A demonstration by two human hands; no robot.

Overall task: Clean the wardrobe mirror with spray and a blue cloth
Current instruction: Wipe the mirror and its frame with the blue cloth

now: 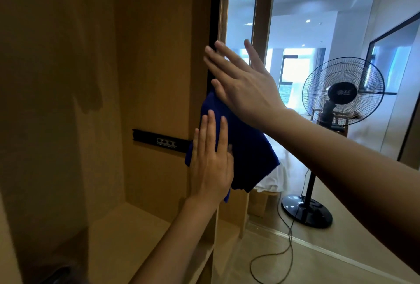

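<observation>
A dark blue cloth (245, 154) hangs spread against the edge of the open wardrobe door, near the narrow mirror strip (241, 17). My left hand (211, 158) lies flat on the cloth's lower left part with its fingers straight and pointing up. My right hand (241, 83) reaches in from the right, fingers straight, over the cloth's top corner and the door's dark edge (213, 22). No spray bottle is in view.
The open wooden wardrobe (79, 101) fills the left, with a black rail (159, 139) on its side wall and a shelf below. A black standing fan (343, 92) is at the right, its cable trailing on the floor. A bed with white sheets lies behind the door.
</observation>
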